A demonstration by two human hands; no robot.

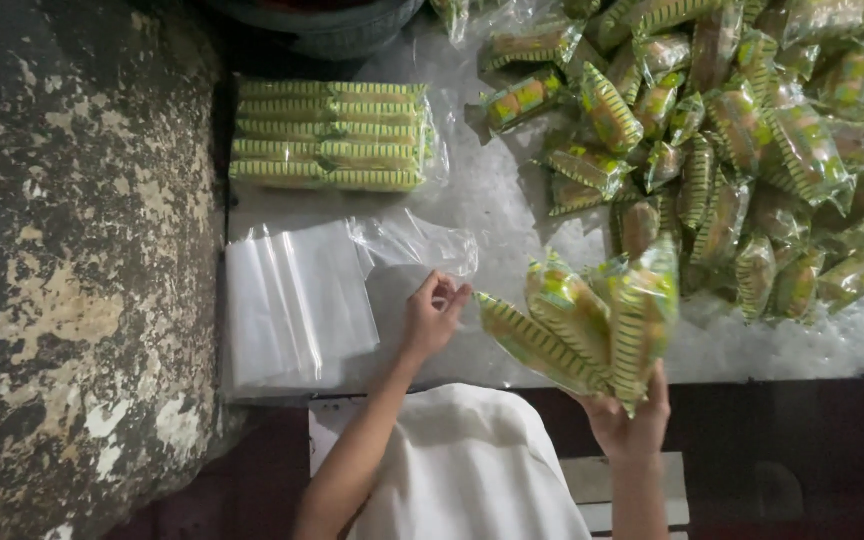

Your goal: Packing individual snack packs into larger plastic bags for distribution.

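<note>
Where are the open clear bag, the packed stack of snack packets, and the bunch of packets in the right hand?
open clear bag [414, 243], head view, crinkled middle.
packed stack [330, 135], head view, top face.
bunch of packets [592, 325], head view, middle packet.

Glossy plastic snack packets [592, 330], thin clear plastic bags [297, 305], rough mottled stone wall [72, 270].

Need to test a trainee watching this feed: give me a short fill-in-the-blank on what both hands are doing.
1. The right hand grips a bunch of green-and-yellow snack packets from ____.
2. The left hand pinches a clear plastic ____.
3. The stack of flat clear bags lies to the ____ of the left hand.
4. The filled pack of packets lies ____ the flat stack in the picture.

Missing words: below; bag; left; above
</note>
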